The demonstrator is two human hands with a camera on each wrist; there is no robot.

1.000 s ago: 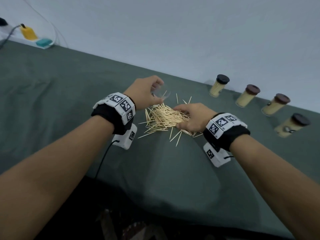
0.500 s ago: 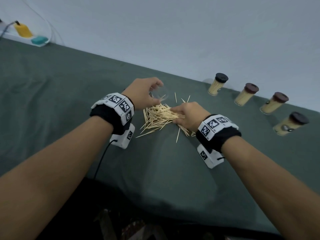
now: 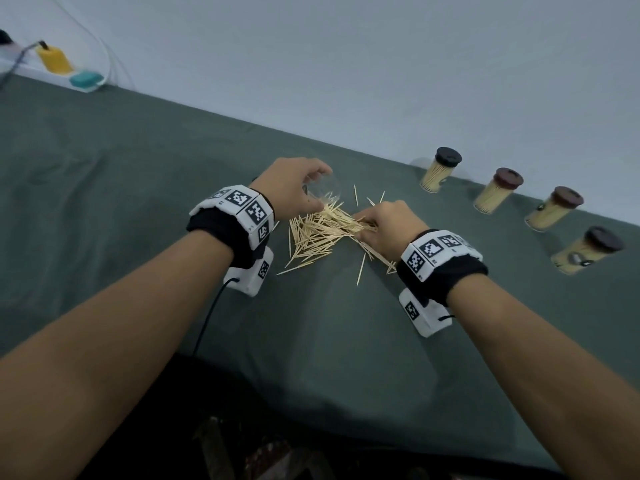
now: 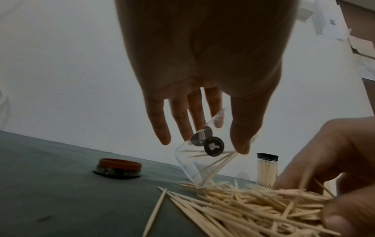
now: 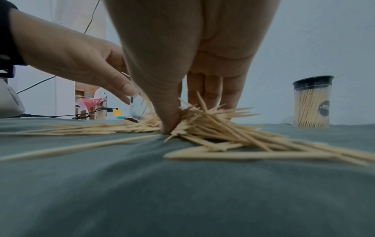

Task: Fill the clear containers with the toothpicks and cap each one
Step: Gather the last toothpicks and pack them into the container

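Left hand (image 3: 294, 190) holds the clear jar (image 4: 205, 154) tipped, mouth down at the far edge of the toothpick pile (image 3: 322, 233). Right hand (image 3: 388, 226) is closer, fingers pinching a bunch lying roughly lengthwise toward the jar. Loose cap (image 4: 117, 168) sits left of the jar.

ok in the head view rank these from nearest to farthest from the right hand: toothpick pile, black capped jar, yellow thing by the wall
1. The toothpick pile, under the right hand, whose fingers are in it.
2. The black capped jar, beyond the hand and to its right, near the wall.
3. The yellow thing, far left at the table's back edge.
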